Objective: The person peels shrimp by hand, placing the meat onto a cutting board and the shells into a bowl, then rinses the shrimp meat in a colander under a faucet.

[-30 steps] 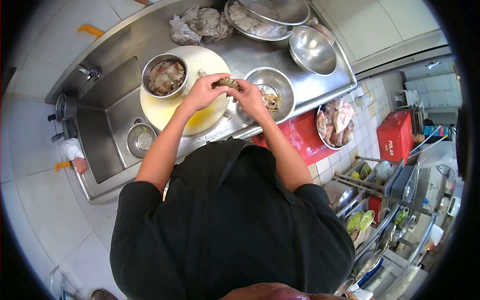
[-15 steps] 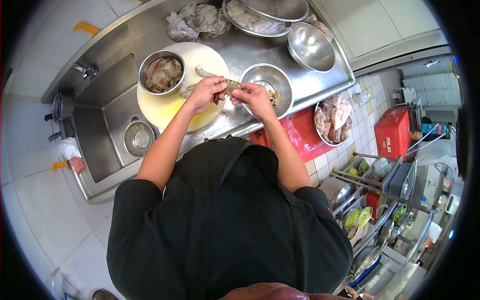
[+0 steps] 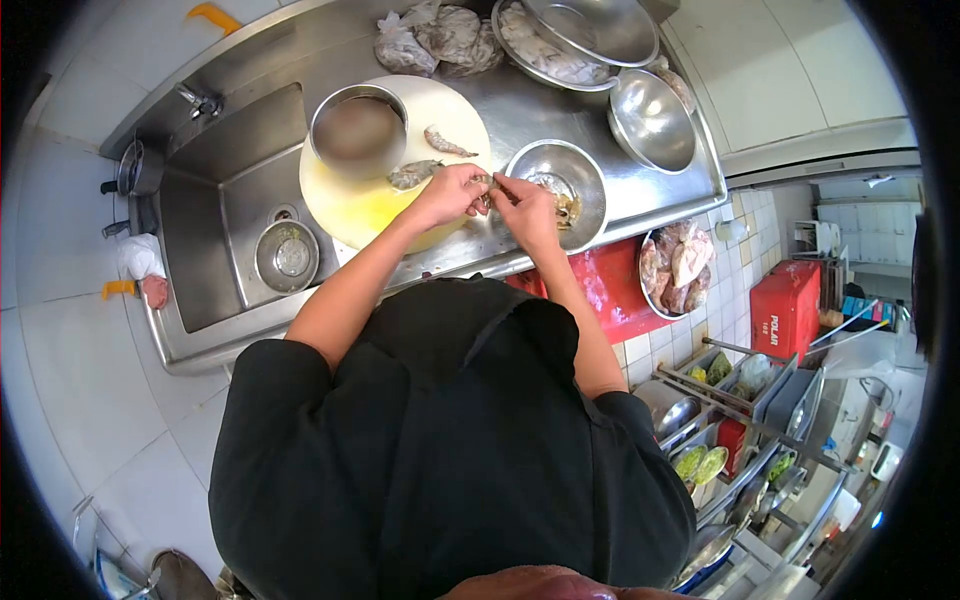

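My left hand point(image 3: 452, 196) and my right hand point(image 3: 528, 214) meet at the right edge of the round white cutting board point(image 3: 345, 215). Both are closed, fingertips pinching a small shrimp point(image 3: 488, 188) that their fingers mostly cover. Left of my hands, a grey shrimp point(image 3: 412, 175) lies on the board, with another shrimp point(image 3: 450, 142) further back. A round metal container point(image 3: 359, 94) stands on the board; its contents are blurred. Just right of my right hand is a steel bowl point(image 3: 590, 165) with brownish scraps, perhaps shells, inside.
A sink basin point(image 3: 195, 215) holding a small metal bowl point(image 3: 287, 257) lies to the left. Plastic bags point(image 3: 455, 40), a large bowl point(image 3: 530, 65) of pale pieces and a tilted steel bowl point(image 3: 652, 120) stand behind. Raw meat point(image 3: 682, 262) fills a bowl by a red surface point(image 3: 610, 295).
My hands have come closer together, and the shrimp between them shows less. The whole view has shifted, so the counter things appear further right.
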A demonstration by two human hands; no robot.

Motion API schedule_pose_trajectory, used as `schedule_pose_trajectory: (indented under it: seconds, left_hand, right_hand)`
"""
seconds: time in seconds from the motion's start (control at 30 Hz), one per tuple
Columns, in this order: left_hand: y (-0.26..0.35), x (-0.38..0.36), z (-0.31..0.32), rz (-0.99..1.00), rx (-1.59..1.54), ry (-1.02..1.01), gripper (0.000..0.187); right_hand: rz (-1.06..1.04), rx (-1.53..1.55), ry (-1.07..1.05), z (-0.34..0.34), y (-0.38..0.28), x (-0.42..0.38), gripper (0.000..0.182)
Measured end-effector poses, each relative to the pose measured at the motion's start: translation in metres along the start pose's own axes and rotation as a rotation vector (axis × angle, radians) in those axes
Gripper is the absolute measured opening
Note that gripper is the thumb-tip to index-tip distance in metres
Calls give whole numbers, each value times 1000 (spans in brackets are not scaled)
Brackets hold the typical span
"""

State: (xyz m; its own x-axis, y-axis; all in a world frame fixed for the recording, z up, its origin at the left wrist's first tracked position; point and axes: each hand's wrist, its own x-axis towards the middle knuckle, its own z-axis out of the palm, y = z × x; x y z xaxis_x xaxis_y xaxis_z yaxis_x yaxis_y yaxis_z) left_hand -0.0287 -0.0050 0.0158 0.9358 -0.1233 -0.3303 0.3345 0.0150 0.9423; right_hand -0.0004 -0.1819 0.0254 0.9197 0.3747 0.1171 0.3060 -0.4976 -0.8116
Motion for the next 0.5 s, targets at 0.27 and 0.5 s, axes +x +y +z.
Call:
schedule_pose_trajectory:
  seconds: [0.27, 0.5]
  left_hand:
    - [-1, 2, -2, 53, 306, -6, 22]
    - [-7, -5, 3, 54, -99, 112, 26]
  right_hand:
    - [-128, -193, -6, 8, -8, 0, 18]
    - [205, 68, 31, 8, -3, 8, 26]
